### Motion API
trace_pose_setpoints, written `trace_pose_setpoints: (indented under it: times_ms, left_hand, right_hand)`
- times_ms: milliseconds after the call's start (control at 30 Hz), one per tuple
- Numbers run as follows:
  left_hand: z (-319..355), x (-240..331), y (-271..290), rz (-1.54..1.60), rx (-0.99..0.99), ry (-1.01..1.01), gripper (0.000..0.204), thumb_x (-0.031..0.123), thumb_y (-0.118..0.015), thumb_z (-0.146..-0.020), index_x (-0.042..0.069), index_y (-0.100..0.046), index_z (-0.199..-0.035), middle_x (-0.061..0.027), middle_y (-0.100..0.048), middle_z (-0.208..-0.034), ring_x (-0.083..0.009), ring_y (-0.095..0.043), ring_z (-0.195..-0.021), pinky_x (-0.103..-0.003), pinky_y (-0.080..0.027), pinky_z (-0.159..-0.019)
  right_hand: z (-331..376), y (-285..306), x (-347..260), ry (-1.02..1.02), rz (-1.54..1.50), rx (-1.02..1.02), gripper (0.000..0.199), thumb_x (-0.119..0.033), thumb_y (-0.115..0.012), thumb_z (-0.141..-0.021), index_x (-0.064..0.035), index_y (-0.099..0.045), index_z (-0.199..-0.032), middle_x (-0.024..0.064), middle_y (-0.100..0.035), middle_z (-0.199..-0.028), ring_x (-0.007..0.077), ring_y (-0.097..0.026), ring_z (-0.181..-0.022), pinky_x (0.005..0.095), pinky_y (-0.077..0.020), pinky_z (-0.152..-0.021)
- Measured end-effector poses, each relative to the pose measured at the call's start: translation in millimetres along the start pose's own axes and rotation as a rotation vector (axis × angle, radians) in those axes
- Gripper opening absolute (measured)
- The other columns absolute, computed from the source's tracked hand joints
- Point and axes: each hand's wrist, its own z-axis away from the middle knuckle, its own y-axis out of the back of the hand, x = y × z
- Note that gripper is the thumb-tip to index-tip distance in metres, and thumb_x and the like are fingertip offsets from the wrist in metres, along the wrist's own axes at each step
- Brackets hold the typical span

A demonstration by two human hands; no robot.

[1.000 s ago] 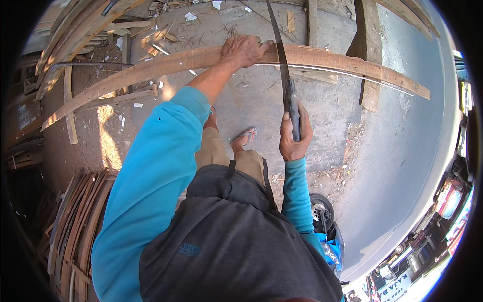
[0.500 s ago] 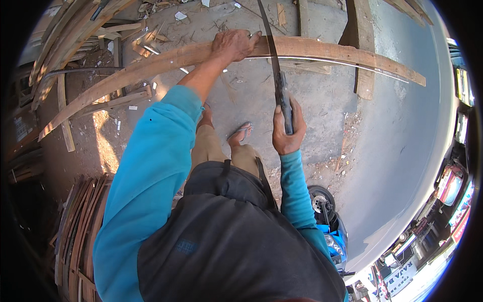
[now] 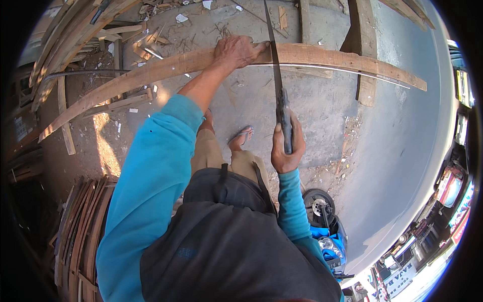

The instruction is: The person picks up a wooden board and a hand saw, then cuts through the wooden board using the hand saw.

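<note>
A long wooden plank [image 3: 327, 56] lies crosswise in front of me. My left hand [image 3: 237, 51] is closed over it from above, left of the blade, with a finger or thumb reaching close to the steel. A handsaw [image 3: 275, 65] crosses the plank at that spot, its narrow dark blade pointing away from me. Nearer my body, my right hand [image 3: 289, 151] is wrapped round the saw's dark handle. The contact between teeth and wood is too small to make out.
A thick wooden beam [image 3: 366, 85] sits under the plank's right part. Stacked boards [image 3: 83, 226] stand at lower left, more timber [image 3: 75, 35] at upper left. A blue motorcycle [image 3: 329, 241] is close by my right arm. Wood scraps and litter dot the ground.
My right hand has drawn the saw back toward my body. The left hand stays on the plank beside the blade; the whole view has shifted slightly.
</note>
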Motion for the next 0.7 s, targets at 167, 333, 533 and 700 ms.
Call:
trace_pose_setpoints:
  times_ms: [167,333,533,700]
  left_hand:
    - [2.2,0.8,-8.0,-0.003,-0.006,-0.014,0.075,0.072,-0.053,-0.089,0.003,-0.079,-0.101,-0.0254,-0.074,-0.106,-0.0399,-0.07,-0.104,-0.05,-0.052,-0.093]
    - [-1.7,14.2,-10.8,-0.058,0.05,-0.049,0.077,0.073,-0.05,-0.091,0.002,-0.078,-0.103,-0.0244,-0.074,-0.107,-0.0388,-0.07,-0.105,-0.049,-0.054,-0.091]
    - [3.1,1.0,-5.2,0.003,0.026,-0.007,0.075,0.072,-0.051,-0.091,0.002,-0.078,-0.102,-0.0242,-0.074,-0.108,-0.0387,-0.069,-0.107,-0.049,-0.052,-0.095]
    - [0.6,-1.9,-10.6,-0.03,0.027,-0.018,0.073,0.069,-0.052,-0.091,0.002,-0.078,-0.105,-0.0239,-0.074,-0.108,-0.0387,-0.069,-0.107,-0.05,-0.05,-0.097]
  right_hand:
    - [41.6,19.1,-7.7,-0.086,0.007,0.016,0.043,-0.011,-0.062,-0.098,0.01,-0.056,-0.135,0.0232,-0.067,-0.124,0.0277,-0.065,-0.117,0.0381,-0.0482,-0.102]
    - [-113.5,-27.7,13.9,-0.093,-0.059,-0.008,0.041,-0.009,-0.066,-0.094,0.0003,-0.059,-0.134,0.0201,-0.069,-0.113,0.0265,-0.07,-0.103,0.0339,-0.052,-0.09]
    - [20.3,15.2,-21.0,-0.072,0.017,0.016,0.043,-0.011,-0.063,-0.097,0.0066,-0.057,-0.135,0.0213,-0.068,-0.12,0.0266,-0.067,-0.11,0.036,-0.0507,-0.096]
    - [46.9,24.6,-16.3,-0.12,-0.015,0.044,0.041,-0.011,-0.062,-0.097,0.0096,-0.059,-0.132,0.0228,-0.068,-0.121,0.0266,-0.067,-0.11,0.0367,-0.05,-0.098]
